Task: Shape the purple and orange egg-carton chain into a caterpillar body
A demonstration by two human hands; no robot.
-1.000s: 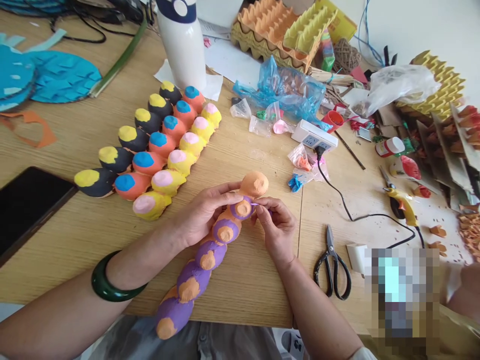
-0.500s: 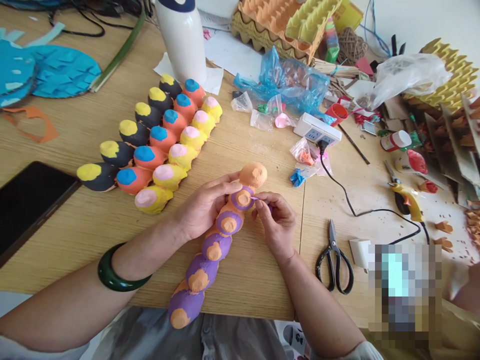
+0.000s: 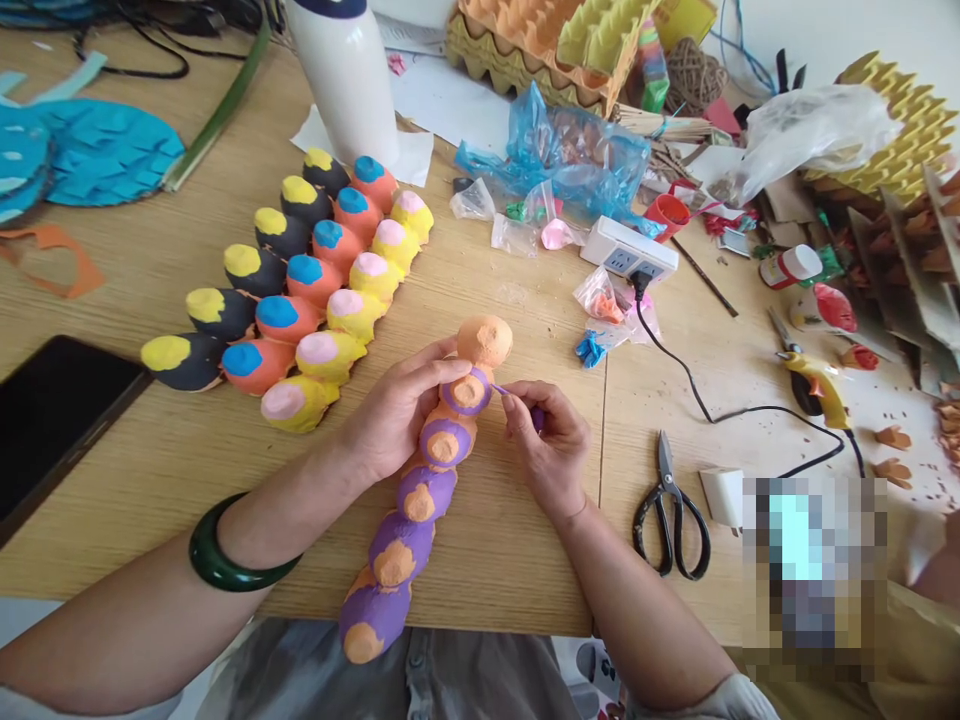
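Pinching a thin purple strand between thumb and forefinger, the right hand meets the carton strip at its second bump from the far end; a purple lump, seemingly modelling clay, sits in its curled fingers. The left hand wraps the carton strip, its thumb pressed on that same bump.

The carton strip runs from twelve o'clock down towards seven, its near end overlapping the edge of the surface. Five of its six bumps carry purple around orange tips: broad on the near ones, only a narrow ring at the second. The farthest bump shows plain orange, so the purple appears to be lacking there, and orange also shows between the bumps.

At ten o'clock stands a three-row carton block, every bump tipped in a contrasting colour. A black tablet or phone lies at nine o'clock, a white bottle at eleven, egg trays at twelve. Towards one o'clock come a blue plastic bag and a power strip; at three, a yellow corded tool, probably a glue gun; at four, black-handled scissors. Beyond them, another person's sleeve shows beside a pixelated patch. A white wall closes the room at two.
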